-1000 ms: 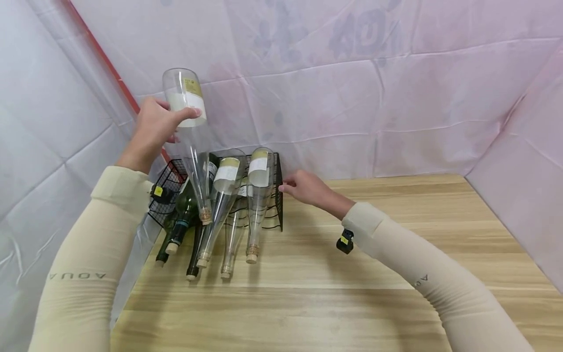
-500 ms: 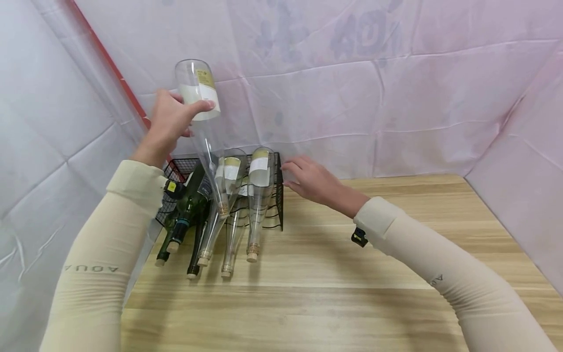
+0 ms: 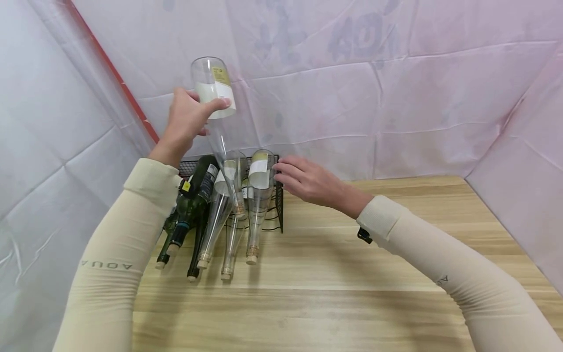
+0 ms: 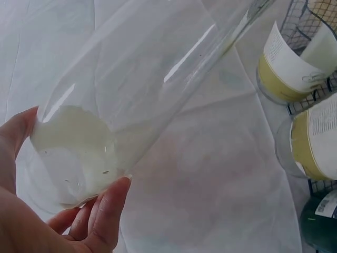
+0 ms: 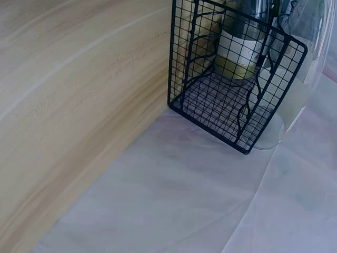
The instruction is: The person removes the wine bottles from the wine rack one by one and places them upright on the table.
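My left hand (image 3: pixel 189 115) grips a clear glass bottle (image 3: pixel 207 68) near its base, thumb across the white-and-gold label. The bottle slants with its corked neck pointing down, overlapping the bottles in the black wire rack (image 3: pixel 280 210). In the left wrist view the fingers (image 4: pixel 108 211) curl around the bottle's lower end (image 4: pixel 131 105). My right hand (image 3: pixel 314 183) is at the rack's right end, fingers extended, fingertips overlapping the rightmost clear bottle (image 3: pixel 258 195). The right wrist view shows the rack's mesh end panel (image 5: pixel 226 113) but not the hand.
Several corked bottles lie in the rack, necks toward me, among them a dark green bottle (image 3: pixel 191 208) and another clear bottle (image 3: pixel 215 215). The rack stands on a wooden table (image 3: pixel 334 303) against a pale cloth wall (image 3: pixel 330 107).
My left hand has carried the clear bottle to the right, over the rack's middle. My right hand has shifted slightly, its fingers straightening and reaching over the rack's right edge.
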The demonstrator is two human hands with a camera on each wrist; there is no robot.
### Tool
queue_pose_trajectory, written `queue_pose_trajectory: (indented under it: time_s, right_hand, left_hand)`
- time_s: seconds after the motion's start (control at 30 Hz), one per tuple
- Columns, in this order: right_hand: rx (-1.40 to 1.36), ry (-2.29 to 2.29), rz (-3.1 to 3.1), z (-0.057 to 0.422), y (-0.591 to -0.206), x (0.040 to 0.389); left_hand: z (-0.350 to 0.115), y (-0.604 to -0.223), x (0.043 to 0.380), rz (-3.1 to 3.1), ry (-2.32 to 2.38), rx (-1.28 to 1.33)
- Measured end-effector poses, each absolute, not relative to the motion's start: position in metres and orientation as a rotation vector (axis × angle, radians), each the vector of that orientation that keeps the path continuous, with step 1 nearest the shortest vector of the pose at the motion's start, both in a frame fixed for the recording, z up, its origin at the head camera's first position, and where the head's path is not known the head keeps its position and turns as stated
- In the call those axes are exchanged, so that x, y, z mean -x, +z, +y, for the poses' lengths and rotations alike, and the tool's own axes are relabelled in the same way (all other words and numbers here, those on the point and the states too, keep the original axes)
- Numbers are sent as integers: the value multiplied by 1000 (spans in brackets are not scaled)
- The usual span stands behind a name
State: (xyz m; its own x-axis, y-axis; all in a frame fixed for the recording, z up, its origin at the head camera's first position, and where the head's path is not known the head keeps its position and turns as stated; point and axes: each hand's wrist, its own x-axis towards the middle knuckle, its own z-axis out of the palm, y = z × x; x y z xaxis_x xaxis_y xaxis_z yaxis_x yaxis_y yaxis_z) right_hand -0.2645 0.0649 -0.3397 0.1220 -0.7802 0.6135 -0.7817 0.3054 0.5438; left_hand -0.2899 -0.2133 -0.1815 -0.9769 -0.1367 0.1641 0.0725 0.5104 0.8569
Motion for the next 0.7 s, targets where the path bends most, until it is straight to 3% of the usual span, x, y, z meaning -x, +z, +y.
queue_pose_trajectory:
  time_s: [0.7]
  right_hand:
    - [-1539, -268, -1455, 60, -325, 253]
  left_hand:
    - [-160, -186, 294, -2490, -1540, 170]
